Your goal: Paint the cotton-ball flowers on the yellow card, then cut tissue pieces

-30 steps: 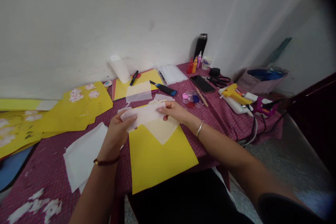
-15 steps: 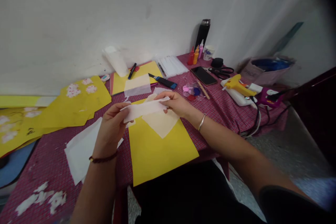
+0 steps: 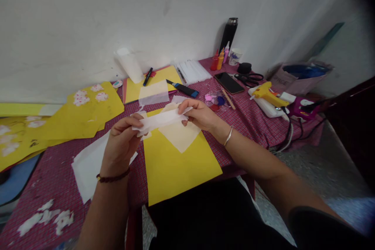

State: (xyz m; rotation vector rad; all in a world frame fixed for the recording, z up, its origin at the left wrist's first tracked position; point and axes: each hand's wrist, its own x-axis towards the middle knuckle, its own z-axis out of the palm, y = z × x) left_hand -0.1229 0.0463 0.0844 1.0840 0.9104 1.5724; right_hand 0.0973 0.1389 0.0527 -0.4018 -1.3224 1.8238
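Observation:
My left hand (image 3: 121, 144) and my right hand (image 3: 199, 115) pinch the two ends of a folded strip of thin white paper (image 3: 161, 120), held above a yellow sheet (image 3: 178, 166). A cream triangular piece of paper (image 3: 180, 136) lies on that yellow sheet, just under my right hand. White tissue sheets (image 3: 88, 164) lie below my left hand on the red checked tablecloth (image 3: 252, 119).
Yellow sheets with white flowers (image 3: 88, 107) lie at left. At the back are a black marker (image 3: 148, 76), a blue-tipped cutter (image 3: 183, 88), a phone (image 3: 228, 83), scissors (image 3: 249, 78), a yellow glue gun (image 3: 265, 93), paint bottles (image 3: 218, 60) and a black flask (image 3: 228, 35).
Both hands have lifted the white paper slightly and folded it into a narrower strip. The view has tilted down a little.

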